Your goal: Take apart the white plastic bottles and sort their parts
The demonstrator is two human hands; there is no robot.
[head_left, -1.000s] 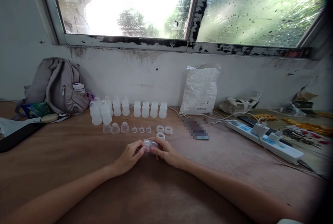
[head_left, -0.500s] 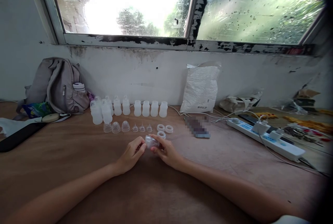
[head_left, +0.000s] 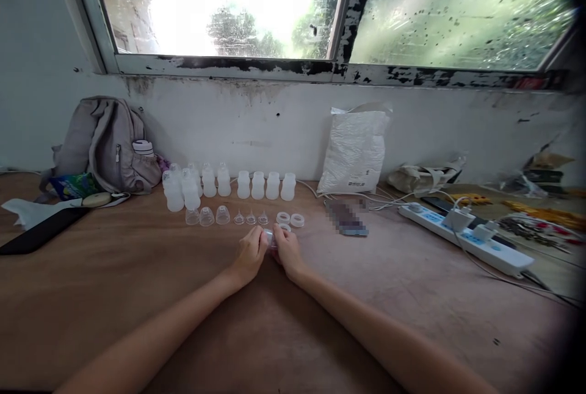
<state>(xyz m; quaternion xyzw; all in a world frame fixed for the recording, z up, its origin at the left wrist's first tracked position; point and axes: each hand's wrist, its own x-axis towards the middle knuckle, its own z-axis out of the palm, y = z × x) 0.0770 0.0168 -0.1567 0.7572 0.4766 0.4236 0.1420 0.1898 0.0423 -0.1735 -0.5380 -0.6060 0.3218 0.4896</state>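
Note:
Between both hands is a clear plastic bottle cap (head_left: 268,237), mostly hidden by the fingers. My left hand (head_left: 249,256) is closed round its left side. My right hand (head_left: 288,252) grips the right side, with its thumb on top. Just beyond the hands lie white collar rings (head_left: 297,220), one partly covered by my right hand. Left of the rings stand clear bottle nipples (head_left: 251,218) in a short row. Further left are clear domed caps (head_left: 207,217), open side down.
Several open frosted baby bottles (head_left: 258,186) stand near the wall, with capped bottles (head_left: 174,195) to their left. A backpack (head_left: 103,144) leans at the back left. A white bag (head_left: 354,150), a phone (head_left: 345,217) and a power strip (head_left: 467,240) lie rightward.
Both hands have moved slightly away from me and closed further round the clear cap, which now shows less. The camera view has shifted a little.

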